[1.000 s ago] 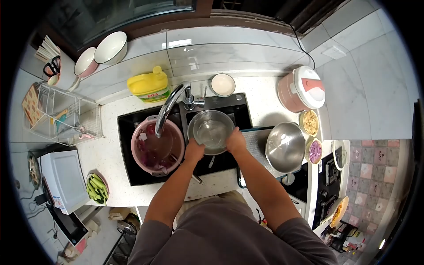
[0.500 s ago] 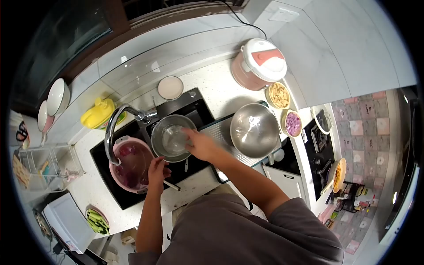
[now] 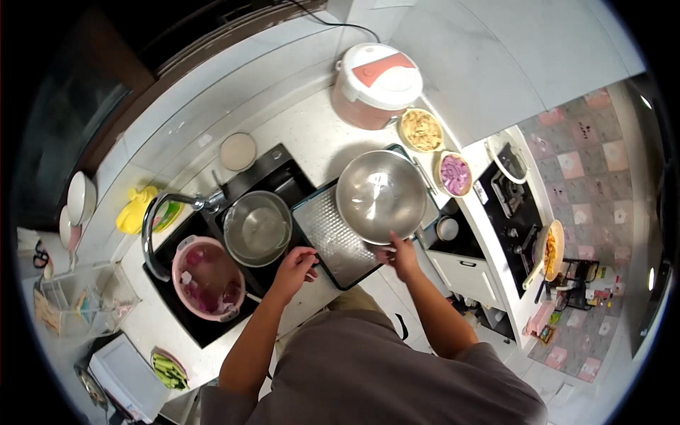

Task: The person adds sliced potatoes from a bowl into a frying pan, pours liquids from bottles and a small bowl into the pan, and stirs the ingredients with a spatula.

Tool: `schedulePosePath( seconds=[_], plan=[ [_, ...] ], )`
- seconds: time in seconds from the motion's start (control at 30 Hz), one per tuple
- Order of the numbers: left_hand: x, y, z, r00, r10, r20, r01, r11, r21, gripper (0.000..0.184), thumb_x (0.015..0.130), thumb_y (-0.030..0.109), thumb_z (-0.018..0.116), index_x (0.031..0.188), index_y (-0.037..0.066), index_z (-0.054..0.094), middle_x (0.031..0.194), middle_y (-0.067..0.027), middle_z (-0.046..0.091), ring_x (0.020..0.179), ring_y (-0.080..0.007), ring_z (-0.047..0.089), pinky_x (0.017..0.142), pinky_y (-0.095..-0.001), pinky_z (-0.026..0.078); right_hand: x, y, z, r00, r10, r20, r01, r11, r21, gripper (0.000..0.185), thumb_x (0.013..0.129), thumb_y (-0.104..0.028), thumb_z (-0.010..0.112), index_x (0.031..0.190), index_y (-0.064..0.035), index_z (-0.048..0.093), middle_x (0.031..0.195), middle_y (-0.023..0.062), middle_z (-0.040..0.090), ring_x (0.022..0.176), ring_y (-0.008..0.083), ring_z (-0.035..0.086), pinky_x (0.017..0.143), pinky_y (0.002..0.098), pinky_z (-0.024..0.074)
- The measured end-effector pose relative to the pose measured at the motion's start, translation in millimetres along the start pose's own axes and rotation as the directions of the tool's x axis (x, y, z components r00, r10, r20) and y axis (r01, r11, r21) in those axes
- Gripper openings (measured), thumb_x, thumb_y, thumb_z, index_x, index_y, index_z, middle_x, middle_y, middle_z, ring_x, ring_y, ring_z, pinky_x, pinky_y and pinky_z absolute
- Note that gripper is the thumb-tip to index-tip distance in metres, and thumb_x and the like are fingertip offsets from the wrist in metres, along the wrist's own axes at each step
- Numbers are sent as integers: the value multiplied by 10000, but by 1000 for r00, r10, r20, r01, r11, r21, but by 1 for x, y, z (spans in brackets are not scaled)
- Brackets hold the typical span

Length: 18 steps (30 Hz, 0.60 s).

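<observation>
My right hand (image 3: 399, 256) grips the near rim of a large metal mixing bowl (image 3: 379, 198), thumb on the inside, fingers under it. The bowl is over a silver textured draining tray (image 3: 331, 237); whether it rests there I cannot tell. My left hand (image 3: 296, 273) hovers by the sink's front edge, fingers loosely bent and somewhat apart, holding nothing. Beyond it, a pot (image 3: 228, 244) stands in the sink with a clear bowl (image 3: 263, 232) inside. Left of that sits a pink basin (image 3: 180, 283) of water with purple-red pieces.
A chrome faucet (image 3: 147, 237) arches over the black sink (image 3: 191, 329). Behind the metal bowl stand a pink-and-white rice cooker (image 3: 379, 81), a bowl of pale strips (image 3: 421, 130) and a bowl of sliced purple onion (image 3: 454, 175). Cut green vegetables (image 3: 168, 370) lie at left, a stove (image 3: 506, 212) at right.
My right hand has left the clear bowl in the pot and taken hold of the metal bowl's rim. My left hand has moved right, away from the pink basin. The camera view has shifted.
</observation>
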State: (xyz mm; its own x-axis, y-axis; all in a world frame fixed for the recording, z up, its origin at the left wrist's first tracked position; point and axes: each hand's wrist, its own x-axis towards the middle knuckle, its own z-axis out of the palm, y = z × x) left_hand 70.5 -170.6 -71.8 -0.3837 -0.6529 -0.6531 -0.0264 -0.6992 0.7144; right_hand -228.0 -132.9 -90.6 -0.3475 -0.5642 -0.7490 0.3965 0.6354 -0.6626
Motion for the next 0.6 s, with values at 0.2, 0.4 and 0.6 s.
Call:
schedulePosePath(
  seconds=[0.2, 0.4, 0.6],
  plan=[
    [-35, -21, -29, 998, 13, -68, -16, 999, -47, 253, 1002, 219, 547, 1202, 64, 548, 1058, -82, 606, 803, -152, 617, 685, -294, 515, -2, -13, 22, 988, -150, 18, 151, 984, -97, 205, 879, -132, 530, 996, 36, 548, 795, 136, 642, 551, 209, 638, 495, 304, 529],
    [-84, -35, -71, 976, -16, -219, -33, 975, -218, 301, 995, 222, 553, 1242, 53, 514, 1095, -88, 590, 802, -170, 625, 685, -309, 520, -34, -26, 112, 942, -46, 332, 157, 935, -318, 313, 890, -121, 530, 1128, 80, 498, 850, 173, 638, 555, 238, 645, 491, 337, 545],
    [-121, -39, -109, 937, 44, -348, -145, 952, -270, 442, 1005, 324, 529, 1365, 90, 423, 1189, -83, 567, 830, -175, 613, 725, -333, 521, -25, -12, 199, 895, 83, 438, 219, 774, -594, 326, 901, -148, 526, 1131, 81, 495, 768, 176, 647, 542, 244, 655, 461, 334, 531]
  ],
)
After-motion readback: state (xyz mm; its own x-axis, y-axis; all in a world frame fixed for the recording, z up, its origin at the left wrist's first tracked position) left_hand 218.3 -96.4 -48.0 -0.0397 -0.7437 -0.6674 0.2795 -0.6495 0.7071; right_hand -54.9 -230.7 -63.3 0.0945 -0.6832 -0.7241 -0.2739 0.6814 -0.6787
